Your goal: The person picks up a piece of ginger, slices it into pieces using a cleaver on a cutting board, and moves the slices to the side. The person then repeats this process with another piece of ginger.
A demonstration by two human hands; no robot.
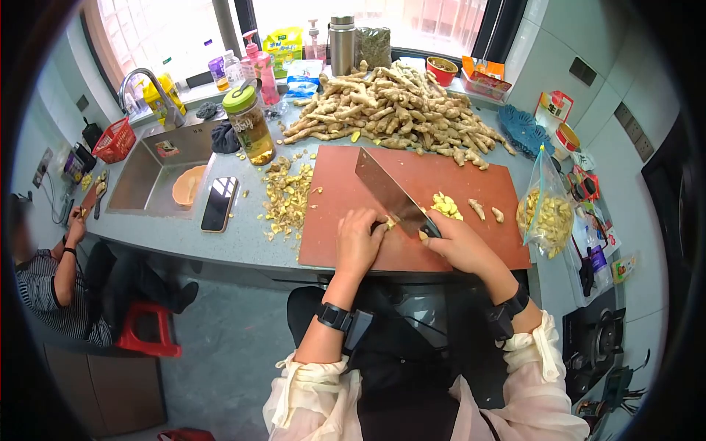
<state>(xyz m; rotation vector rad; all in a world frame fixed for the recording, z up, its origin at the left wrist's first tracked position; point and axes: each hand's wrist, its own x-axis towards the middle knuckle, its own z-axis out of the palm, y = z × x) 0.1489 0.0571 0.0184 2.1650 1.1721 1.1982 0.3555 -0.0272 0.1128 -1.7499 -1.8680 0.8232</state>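
Observation:
My right hand (457,239) grips the black handle of a wide cleaver (390,189), whose blade points up and to the left over the reddish-brown cutting board (338,180). On the board, my left hand (359,237) has its fingers curled against a small piece of ginger (390,223) beside the blade. Sliced ginger (446,206) lies in a little pile just past my right hand. Farther right are two small ginger pieces (477,209). Behind the board rises a large heap of whole ginger (401,106).
Ginger scraps (287,192) lie left of the board, near a phone (219,204), a lidded jar (250,126) and a sink (140,176). A bag of sliced ginger (546,213) stands at right. Another person (59,272) sits at far left.

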